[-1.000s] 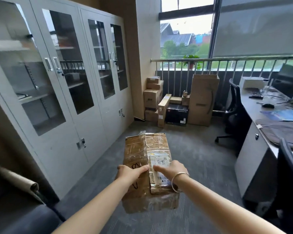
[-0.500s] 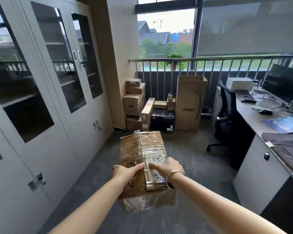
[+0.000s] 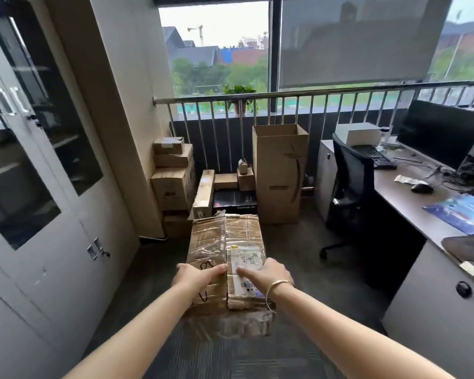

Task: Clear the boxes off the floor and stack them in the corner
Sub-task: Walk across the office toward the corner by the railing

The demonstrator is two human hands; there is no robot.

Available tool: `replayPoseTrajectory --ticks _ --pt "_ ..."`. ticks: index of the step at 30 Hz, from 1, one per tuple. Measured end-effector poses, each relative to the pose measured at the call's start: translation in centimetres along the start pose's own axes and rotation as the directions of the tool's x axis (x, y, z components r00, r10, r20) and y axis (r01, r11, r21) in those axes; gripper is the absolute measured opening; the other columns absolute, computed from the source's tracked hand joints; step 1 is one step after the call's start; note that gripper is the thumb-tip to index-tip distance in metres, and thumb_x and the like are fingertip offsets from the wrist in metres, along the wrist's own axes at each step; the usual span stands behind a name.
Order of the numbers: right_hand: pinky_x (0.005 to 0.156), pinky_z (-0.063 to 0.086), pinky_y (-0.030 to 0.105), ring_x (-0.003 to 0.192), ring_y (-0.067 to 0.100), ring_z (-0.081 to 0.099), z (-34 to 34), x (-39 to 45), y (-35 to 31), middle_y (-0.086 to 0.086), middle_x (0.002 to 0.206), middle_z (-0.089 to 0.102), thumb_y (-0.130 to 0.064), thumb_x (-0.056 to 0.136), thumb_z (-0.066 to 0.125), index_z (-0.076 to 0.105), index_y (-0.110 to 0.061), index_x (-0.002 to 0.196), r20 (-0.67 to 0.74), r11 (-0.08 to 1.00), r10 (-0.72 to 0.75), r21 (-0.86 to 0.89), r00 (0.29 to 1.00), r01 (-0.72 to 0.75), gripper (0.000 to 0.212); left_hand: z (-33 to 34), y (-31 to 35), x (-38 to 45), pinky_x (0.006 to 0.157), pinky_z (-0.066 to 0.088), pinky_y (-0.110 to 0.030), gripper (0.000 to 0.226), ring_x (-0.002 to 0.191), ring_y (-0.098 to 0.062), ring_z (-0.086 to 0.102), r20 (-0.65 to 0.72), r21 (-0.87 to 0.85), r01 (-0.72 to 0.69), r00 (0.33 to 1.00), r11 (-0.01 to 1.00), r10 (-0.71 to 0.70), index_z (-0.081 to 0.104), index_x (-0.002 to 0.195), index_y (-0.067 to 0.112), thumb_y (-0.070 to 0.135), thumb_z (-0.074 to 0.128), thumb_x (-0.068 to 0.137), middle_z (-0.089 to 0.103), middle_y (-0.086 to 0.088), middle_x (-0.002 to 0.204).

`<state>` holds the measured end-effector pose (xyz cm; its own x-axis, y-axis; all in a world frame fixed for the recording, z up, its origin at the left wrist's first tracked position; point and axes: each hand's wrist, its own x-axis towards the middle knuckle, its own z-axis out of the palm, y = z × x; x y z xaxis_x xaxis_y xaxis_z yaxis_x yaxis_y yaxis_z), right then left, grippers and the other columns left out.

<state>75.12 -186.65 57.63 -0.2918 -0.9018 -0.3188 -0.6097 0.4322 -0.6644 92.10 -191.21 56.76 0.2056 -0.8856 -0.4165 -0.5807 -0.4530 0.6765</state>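
Note:
I carry a long taped cardboard box [image 3: 227,236] with a white shipping label in front of me, above the grey carpet. My left hand [image 3: 196,276] grips its near left side, thumb across the top. My right hand [image 3: 267,274], with a bangle on the wrist, grips the near right side over the label. Ahead in the corner by the pillar stands a stack of cardboard boxes [image 3: 173,170]. Beside it are a narrow upright box [image 3: 204,194], a black box [image 3: 234,201] with small boxes on top, and a tall open box [image 3: 279,173].
White cabinets with glass doors [image 3: 39,160] line the left wall. A black office chair [image 3: 350,187] and a desk [image 3: 411,203] with a monitor, keyboard and mouse fill the right. A metal railing [image 3: 312,94] runs under the window behind the boxes.
I have walked forward with the box held in both hands; the corner stack, tall box and chair are closer and larger. My grip is unchanged.

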Motion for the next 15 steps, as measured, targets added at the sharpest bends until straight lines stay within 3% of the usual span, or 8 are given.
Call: replayPoseTrajectory --ticks 9,15 --pt "0.081 0.049 0.031 0.105 0.024 0.062 -2.0 24.2 -8.9 0.003 0.115 0.065 -0.066 0.07 0.066 0.06 -0.016 0.112 -0.004 1.0 0.02 -0.024 1.0 -0.02 0.066 0.9 12.4 22.7 0.105 0.041 -0.041 0.141 0.132 -0.034 0.044 0.011 -0.045 0.005 1.0 0.999 -0.005 0.005 0.151 -0.003 0.069 0.079 0.055 0.04 -0.019 0.147" --pt "0.075 0.047 0.029 0.099 0.021 0.062 -2.9 38.5 -16.0 0.0 0.108 0.066 -0.066 0.073 0.065 0.058 -0.019 0.104 0.019 0.998 -0.027 -0.061 0.999 0.029 0.056 -0.8 19.8 35.8 0.099 0.043 -0.038 0.141 0.131 -0.034 0.046 -0.007 -0.076 0.024 1.0 0.997 -0.024 0.001 0.151 -0.004 0.069 0.078 0.058 0.041 -0.019 0.147"
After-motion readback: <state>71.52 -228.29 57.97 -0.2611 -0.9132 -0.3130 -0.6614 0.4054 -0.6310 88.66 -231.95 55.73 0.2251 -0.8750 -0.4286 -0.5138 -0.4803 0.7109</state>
